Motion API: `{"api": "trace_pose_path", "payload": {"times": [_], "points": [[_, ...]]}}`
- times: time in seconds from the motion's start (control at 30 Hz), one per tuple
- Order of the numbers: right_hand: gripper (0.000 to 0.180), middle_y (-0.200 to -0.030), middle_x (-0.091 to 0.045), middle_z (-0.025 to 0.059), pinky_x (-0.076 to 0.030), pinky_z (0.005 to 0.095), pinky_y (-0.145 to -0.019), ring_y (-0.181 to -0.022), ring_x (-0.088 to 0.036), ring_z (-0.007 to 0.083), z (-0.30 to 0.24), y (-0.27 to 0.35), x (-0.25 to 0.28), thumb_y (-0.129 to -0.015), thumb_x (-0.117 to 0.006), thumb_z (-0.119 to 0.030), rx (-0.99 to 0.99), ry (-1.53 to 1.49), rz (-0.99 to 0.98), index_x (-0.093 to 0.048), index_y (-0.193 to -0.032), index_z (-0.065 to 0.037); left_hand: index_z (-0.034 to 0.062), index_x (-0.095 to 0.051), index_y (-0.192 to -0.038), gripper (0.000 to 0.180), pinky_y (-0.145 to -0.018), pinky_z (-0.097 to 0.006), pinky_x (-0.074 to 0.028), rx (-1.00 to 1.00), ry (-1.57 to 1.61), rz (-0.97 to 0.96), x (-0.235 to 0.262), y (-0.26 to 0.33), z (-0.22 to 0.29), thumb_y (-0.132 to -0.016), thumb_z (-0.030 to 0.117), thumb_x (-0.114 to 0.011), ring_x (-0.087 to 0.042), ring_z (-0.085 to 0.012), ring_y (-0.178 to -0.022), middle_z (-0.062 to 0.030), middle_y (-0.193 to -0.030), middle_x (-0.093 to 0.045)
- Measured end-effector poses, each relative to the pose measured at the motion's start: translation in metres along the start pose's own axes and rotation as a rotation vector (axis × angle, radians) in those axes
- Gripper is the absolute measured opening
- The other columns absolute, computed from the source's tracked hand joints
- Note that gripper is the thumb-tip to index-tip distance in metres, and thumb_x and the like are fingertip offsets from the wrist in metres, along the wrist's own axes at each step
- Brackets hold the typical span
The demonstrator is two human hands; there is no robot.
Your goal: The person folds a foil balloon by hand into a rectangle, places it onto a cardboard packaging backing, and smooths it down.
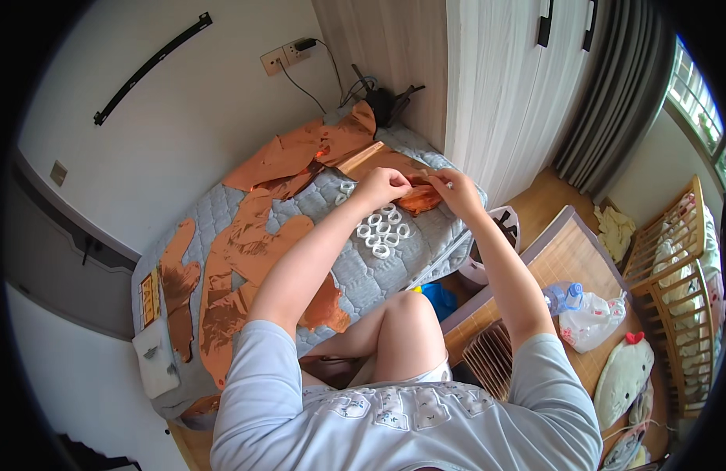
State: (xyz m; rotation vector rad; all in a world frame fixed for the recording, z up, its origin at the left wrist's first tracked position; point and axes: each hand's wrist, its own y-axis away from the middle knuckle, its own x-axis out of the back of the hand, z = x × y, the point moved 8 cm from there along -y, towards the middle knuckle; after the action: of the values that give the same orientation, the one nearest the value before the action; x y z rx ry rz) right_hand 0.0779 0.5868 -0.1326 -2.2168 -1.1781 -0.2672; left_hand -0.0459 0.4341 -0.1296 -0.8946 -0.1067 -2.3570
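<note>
My left hand (383,187) and my right hand (451,188) are raised close together over a grey quilted bed (355,275). Both pinch a strip of shiny copper-coloured foil (419,198) that hangs between them. Just below my hands, several small white rings (382,231) lie in a cluster on the quilt. Larger copper foil sheets (245,259) lie spread over the left and far parts of the bed.
A white box (155,357) sits on the bed's near left corner. A white bin (500,228) stands by the bed. On the woven floor mat (567,259) are a plastic bag with bottles (587,314) and a plush toy (622,377). A wooden crib (681,282) stands at right.
</note>
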Motion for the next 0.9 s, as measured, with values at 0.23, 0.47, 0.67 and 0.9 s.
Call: {"api": "trace_pose_path", "payload": {"times": [0.23, 0.47, 0.67, 0.9], "points": [[0.024, -0.092, -0.074, 0.017, -0.056, 0.0396, -0.077, -0.085, -0.072, 0.0315, -0.04, -0.001, 0.001, -0.089, -0.074, -0.021, 0.199, 0.216, -0.156, -0.075, -0.105, -0.003, 0.0077, -0.077, -0.099, 0.018, -0.074, -0.034, -0.055, -0.172, -0.12, 0.118, 0.01, 0.01, 0.044, -0.09, 0.023, -0.074, -0.072, -0.0217, -0.081, -0.0076, -0.087, -0.076], [0.02, -0.094, -0.073, 0.0191, -0.056, 0.0428, -0.078, -0.087, -0.07, 0.0384, -0.041, -0.039, 0.004, -0.09, -0.07, -0.02, 0.153, 0.155, -0.06, -0.075, -0.104, -0.006, 0.0126, -0.072, -0.111, 0.029, -0.087, -0.038, -0.052, -0.506, -0.208, 0.418, 0.026, 0.033, 0.07, -0.086, 0.025, -0.078, -0.066, -0.0291, -0.104, -0.0063, -0.112, -0.07], [0.018, -0.095, -0.074, 0.0169, -0.056, 0.0391, -0.075, -0.084, -0.072, 0.034, -0.144, -0.054, 0.06, -0.094, -0.069, -0.016, 0.302, 0.249, 0.248, -0.074, -0.108, -0.006, 0.0096, -0.071, -0.111, 0.029, -0.087, -0.037, -0.052, -0.181, -0.11, 0.512, 0.052, 0.029, 0.01, -0.092, 0.031, -0.074, -0.067, -0.0223, -0.101, -0.0051, -0.108, -0.069], [0.028, -0.095, -0.07, 0.0073, -0.056, 0.0404, -0.076, -0.087, -0.069, 0.0271, -0.266, 0.077, 0.084, -0.075, -0.072, -0.008, 0.989, 0.631, 0.19, -0.074, -0.103, -0.007, 0.002, -0.033, -0.156, 0.11, -0.113, -0.048, -0.043, 0.108, 1.467, 0.161, 0.072, 0.025, -0.009, -0.089, 0.089, -0.027, -0.052, -0.0335, -0.135, -0.0176, -0.152, -0.048]]}}
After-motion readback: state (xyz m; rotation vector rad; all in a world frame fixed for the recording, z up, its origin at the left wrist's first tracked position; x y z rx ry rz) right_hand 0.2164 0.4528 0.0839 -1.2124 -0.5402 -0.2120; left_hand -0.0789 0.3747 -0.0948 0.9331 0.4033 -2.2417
